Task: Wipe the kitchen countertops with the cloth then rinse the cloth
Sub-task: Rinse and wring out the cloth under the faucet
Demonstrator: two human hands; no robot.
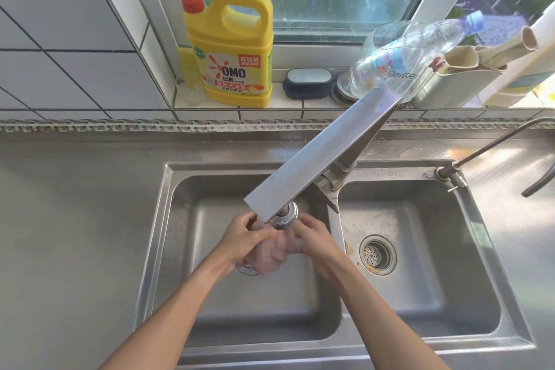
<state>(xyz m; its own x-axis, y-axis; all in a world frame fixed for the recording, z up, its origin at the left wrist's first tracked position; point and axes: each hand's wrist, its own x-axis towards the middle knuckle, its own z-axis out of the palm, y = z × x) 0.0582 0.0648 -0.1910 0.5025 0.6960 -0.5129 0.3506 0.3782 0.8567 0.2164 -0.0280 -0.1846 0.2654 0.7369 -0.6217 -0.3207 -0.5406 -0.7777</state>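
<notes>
A pale pinkish cloth [271, 254] is bunched up over the left basin of the steel double sink [168, 249], just below the round tap head [283, 216]. My left hand [243, 234] grips the cloth from the left. My right hand [312, 237] holds it from the right, fingers curled into the fabric. The flat tap spout [321, 156] runs diagonally above both hands and hides part of them. Whether water is flowing is too blurred to tell.
The steel countertop [75, 219] lies to the left and right of the sink. On the window sill stand a yellow detergent jug [231, 48], a dark brush [307, 82], a clear plastic bottle [405, 51] and a beige holder [459, 81]. A thin second tap [480, 150] rises at the right.
</notes>
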